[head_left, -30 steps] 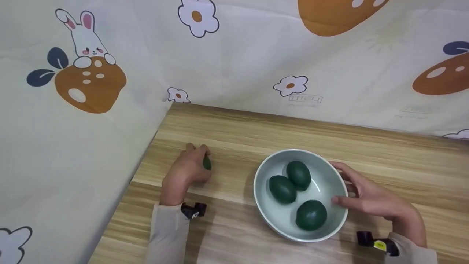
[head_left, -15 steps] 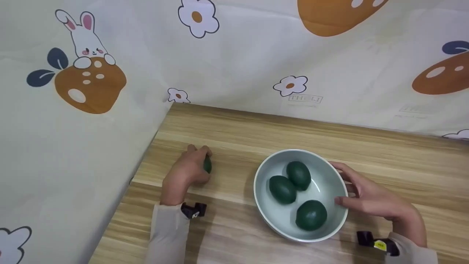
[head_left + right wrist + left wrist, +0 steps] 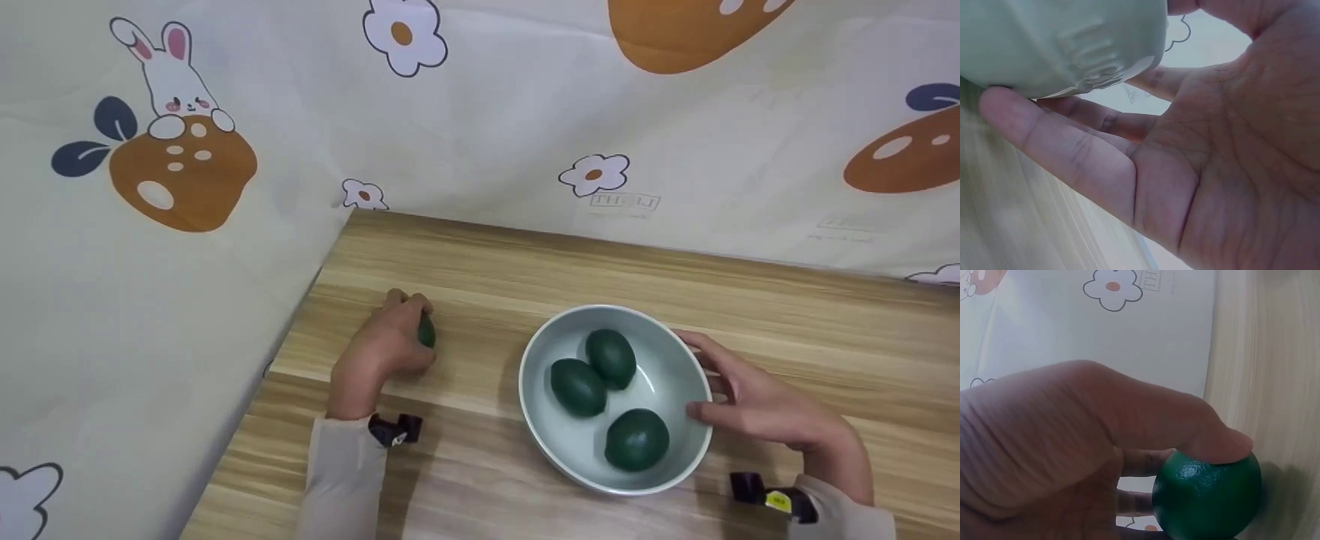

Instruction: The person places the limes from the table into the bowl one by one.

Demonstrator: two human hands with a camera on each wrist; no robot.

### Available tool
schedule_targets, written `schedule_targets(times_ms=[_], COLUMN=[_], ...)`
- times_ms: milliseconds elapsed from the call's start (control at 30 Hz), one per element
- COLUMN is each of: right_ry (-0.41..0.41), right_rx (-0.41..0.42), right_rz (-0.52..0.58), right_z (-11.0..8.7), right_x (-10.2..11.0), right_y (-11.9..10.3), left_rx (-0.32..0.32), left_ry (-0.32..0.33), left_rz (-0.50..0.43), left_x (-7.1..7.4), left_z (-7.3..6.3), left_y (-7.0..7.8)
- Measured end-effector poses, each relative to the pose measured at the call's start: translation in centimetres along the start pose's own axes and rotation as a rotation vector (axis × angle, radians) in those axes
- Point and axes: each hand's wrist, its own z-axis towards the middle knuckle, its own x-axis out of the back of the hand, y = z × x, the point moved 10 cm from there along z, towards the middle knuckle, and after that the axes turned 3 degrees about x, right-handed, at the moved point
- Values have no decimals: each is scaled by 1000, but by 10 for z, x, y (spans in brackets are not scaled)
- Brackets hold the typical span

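Observation:
My left hand (image 3: 382, 341) grips a dark green oval fruit (image 3: 427, 331) at the left of the table. In the left wrist view, the thumb lies over the shiny green fruit (image 3: 1207, 495) and fingers reach behind it; the fruit is close to the wood. My right hand (image 3: 765, 401) holds the right side of a pale grey-green bowl (image 3: 531, 405), thumb over the rim and fingers outside. Three similar dark green fruits (image 3: 578, 387) lie inside the bowl. From the right wrist, raised lettering shows on the bowl's wall (image 3: 1084, 45), with fingers under its lower edge.
The wooden table (image 3: 480, 262) meets a patterned wall covering (image 3: 495, 112) along its back and left edges. Bare wood lies between the left hand and the bowl. A black wrist strap mount (image 3: 394, 430) sits on each sleeve.
The left hand and its fruit have shifted very slightly, with a little more of the fruit showing. Right hand and bowl stay in place.

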Motion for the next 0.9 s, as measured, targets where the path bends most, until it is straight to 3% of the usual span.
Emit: schedule_targets(times_ms=[633, 900], right_ry=[-6, 3], right_rx=[-8, -60], right_rz=[5, -16], right_z=[0, 0], right_x=[0, 1], right_y=[1, 0], left_rx=[-46, -65], left_ry=[48, 63], left_rz=[-11, -11], left_x=[6, 8], left_z=[-2, -1], left_y=[4, 6])
